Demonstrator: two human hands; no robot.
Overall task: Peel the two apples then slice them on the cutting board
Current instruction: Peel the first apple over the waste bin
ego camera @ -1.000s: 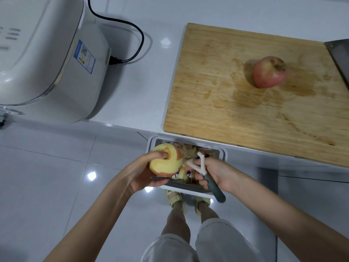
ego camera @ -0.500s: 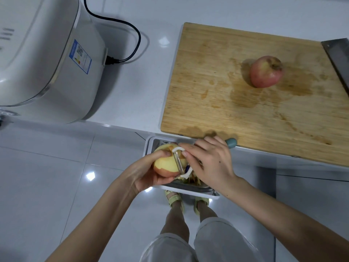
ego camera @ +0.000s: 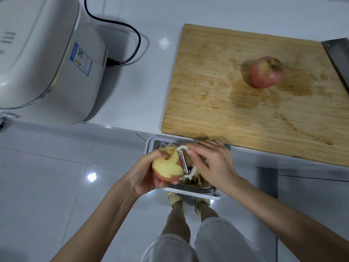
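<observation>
**Step in hand:** peeling apple no. 1, done over the waste bin (ego camera: 190,192) on the floor, just near of the worktop (ego camera: 132,82) edge.

**Left hand (ego camera: 145,173):** grip curled round the part-peeled apple (ego camera: 167,167), thumb on its far top, fingers under the near side. Apple is held in the air above the bin, near-left of the cutting board (ego camera: 245,114). Top face is pale flesh. Red skin is left on the near underside, plus a patch at far right by the blade.

**Right hand (ego camera: 213,165):** grip pinching the Y-peeler (ego camera: 182,161) at its white head. Blade touches the apple's right flank. Handle mostly hidden under the hand.

**Apple no. 2 (ego camera: 266,72):** whole, unpeeled, on the board at far right, well apart. Cleaver blade (ego camera: 338,57) at the board's right edge, partly out of view.

**Assessment:** approx. half the skin is off no. 1. No. 2 untouched, slicing not begun.

**Recs:**
- Blade flat, light pressure, shallow strips.
- Left thumb sits close to the blade's far end, so there is a nick risk. Shift the thumb clear or stroke away from it.
- Rotate apple w/ left hand between strokes, overlapping the passes. The underside skin needs a turn upward.
- Bare flesh is prob. slippery, so hold firm on the skinned parts.
- Work directly over the bin so the peel drops in.
</observation>
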